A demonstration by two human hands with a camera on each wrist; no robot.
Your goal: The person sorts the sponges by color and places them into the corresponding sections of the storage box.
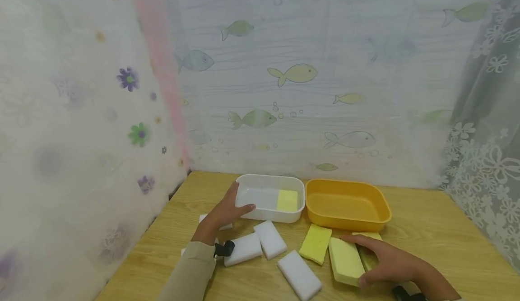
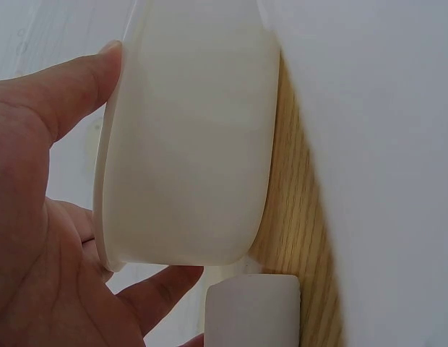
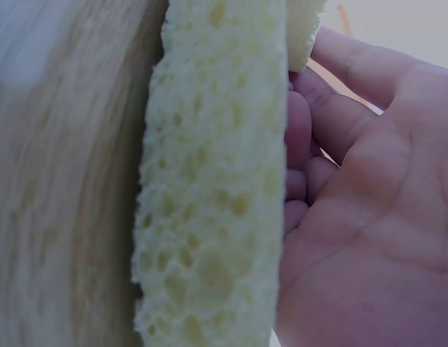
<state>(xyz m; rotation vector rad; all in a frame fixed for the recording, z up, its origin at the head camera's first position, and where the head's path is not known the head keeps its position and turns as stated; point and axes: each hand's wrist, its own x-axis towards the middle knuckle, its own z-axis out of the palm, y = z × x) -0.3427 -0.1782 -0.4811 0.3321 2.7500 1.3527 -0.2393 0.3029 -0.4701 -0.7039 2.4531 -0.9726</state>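
My right hand (image 1: 387, 260) is partly closed, thumb and fingers gripping a thick yellow sponge (image 1: 346, 262); whether it is lifted clear of the wooden table (image 1: 430, 229), I can't tell. Just beside it lie 2 more yellow sponges (image 1: 315, 243), 1 partly hidden behind my fingers, and to the left at least 4 white blocks (image 1: 299, 275). Farther off, my left hand (image 1: 225, 210) is spread wide, thumb and fingers holding the left end of the white container (image 1: 270, 216). Inside, at its right end, lies 1 yellow piece (image 1: 287, 200). I'd judge this early: 1 in, the others outside. The orange container (image 1: 348, 222) stands just right of the white container.
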